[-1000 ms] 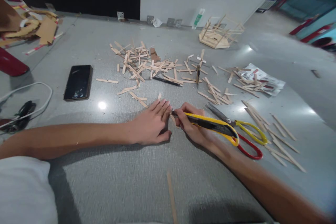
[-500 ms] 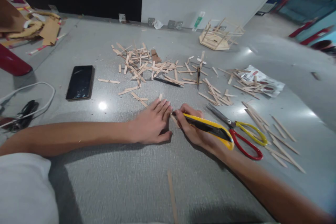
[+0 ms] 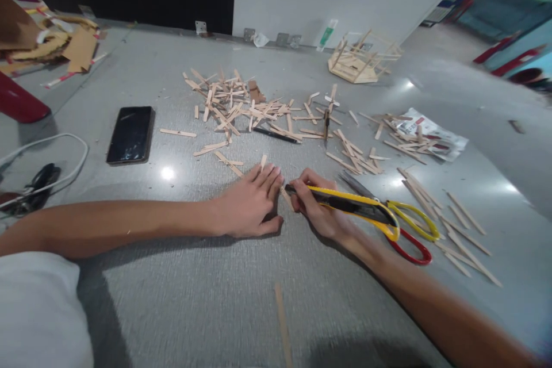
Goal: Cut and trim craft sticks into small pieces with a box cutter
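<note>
My left hand lies flat on the table, fingers stretched out, pressing on a wooden craft stick. One end of a stick pokes out beyond its fingertips, and the rest is covered. My right hand is closed around a yellow and black utility knife. The knife's front end is at the stick, just right of my left fingers; the blade itself is too small to make out. Scissors with one yellow and one red handle rest beside my right hand, partly behind the knife.
A pile of craft sticks with a black pen lies ahead. More sticks are at right, near a plastic packet. A stick frame stands at the back. A phone and white cable are left.
My right hand and the utility knife have shifted slightly right, and the knife's rear end now overlaps the scissors' handles more. My left hand stays in place.
</note>
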The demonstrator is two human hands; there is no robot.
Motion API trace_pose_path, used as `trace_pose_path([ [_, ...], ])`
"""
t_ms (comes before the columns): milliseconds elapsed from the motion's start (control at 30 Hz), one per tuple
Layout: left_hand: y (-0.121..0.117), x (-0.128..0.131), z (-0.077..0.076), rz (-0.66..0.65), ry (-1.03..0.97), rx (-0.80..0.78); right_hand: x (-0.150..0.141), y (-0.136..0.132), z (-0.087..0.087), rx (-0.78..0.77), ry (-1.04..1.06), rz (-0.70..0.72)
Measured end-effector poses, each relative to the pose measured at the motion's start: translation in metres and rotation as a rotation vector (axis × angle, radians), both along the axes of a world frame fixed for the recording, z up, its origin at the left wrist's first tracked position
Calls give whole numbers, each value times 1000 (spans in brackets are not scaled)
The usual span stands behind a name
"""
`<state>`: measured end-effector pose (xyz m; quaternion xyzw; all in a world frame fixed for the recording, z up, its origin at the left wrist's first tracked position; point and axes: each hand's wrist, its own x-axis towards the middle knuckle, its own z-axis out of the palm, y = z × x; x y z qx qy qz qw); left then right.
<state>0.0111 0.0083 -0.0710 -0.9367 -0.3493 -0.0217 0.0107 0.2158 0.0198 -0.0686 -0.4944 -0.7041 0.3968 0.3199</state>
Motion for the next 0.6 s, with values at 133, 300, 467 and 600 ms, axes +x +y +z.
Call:
trace_pose_path([
  [133, 0, 0, -2, -11, 1, 14, -2, 0, 0, 4, -11, 2],
  [300, 0, 0, -3, -8, -1, 3, -3, -1, -3, 43, -50, 6],
  [467, 0, -1, -2, 0, -16, 1, -6, -3, 0, 117, -124, -4],
  [600, 0, 0, -2, -10, 0, 32, -4, 0, -3, 117, -116, -12],
])
